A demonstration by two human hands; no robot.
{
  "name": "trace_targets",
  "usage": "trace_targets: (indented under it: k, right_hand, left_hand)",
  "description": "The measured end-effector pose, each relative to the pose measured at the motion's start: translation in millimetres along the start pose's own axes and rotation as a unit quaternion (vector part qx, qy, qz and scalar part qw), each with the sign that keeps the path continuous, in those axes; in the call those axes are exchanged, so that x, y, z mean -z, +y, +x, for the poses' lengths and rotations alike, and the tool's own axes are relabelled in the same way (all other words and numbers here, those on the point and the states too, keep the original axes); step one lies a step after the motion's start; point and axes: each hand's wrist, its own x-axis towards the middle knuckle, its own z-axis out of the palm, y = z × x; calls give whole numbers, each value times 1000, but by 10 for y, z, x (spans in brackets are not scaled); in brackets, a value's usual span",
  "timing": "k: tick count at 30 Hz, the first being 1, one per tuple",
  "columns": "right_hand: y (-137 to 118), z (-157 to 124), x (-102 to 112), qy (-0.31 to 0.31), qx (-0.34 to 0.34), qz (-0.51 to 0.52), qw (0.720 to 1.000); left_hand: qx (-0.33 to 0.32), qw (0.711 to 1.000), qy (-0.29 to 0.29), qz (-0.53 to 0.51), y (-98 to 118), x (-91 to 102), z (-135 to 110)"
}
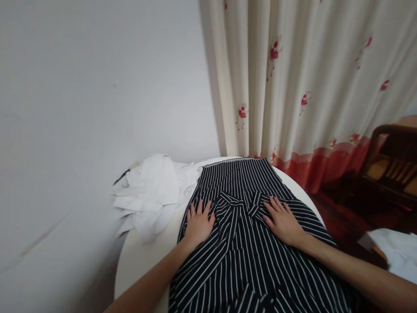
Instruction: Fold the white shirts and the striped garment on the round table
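A black garment with white stripes lies spread over the round white table, its far edge close to the table's back rim. Some of the cloth is creased and gathered between my hands, where folded strips or sleeve ends show. My left hand rests flat on the garment's left side with fingers spread. On the right side, my right hand presses down flat, fingers stretched out. Neither hand grips the cloth. The kind of garment cannot be made out for certain.
Crumpled white clothes are heaped at the table's left, against the pale wall. Behind the table hangs a cream curtain with red flowers. A dark wooden chair stands at the right, and a white cloth-like item lies below it.
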Motion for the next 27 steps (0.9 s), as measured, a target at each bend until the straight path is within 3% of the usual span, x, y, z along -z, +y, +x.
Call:
trace_targets:
  k: [3, 9, 18, 22, 27]
  right_hand:
    - [12, 48, 62, 24, 14, 39, 999]
    - [18, 170, 177, 63, 27, 92, 993]
    - [56, 137, 99, 86, 53, 112, 989]
    - [99, 184, 53, 83, 49, 117, 988]
    - [138, 205, 51, 76, 52, 119, 989]
  left_hand:
    - [-16, 999, 19, -33, -7, 18, -7]
    - [-124, 980, 56, -148, -57, 52, 46]
    - [-167, 952, 94, -237, -139, -23, 66]
    - [-159, 927, 122, -316, -159, -32, 94]
    - [-92, 918, 141, -359, -316, 98, 183]
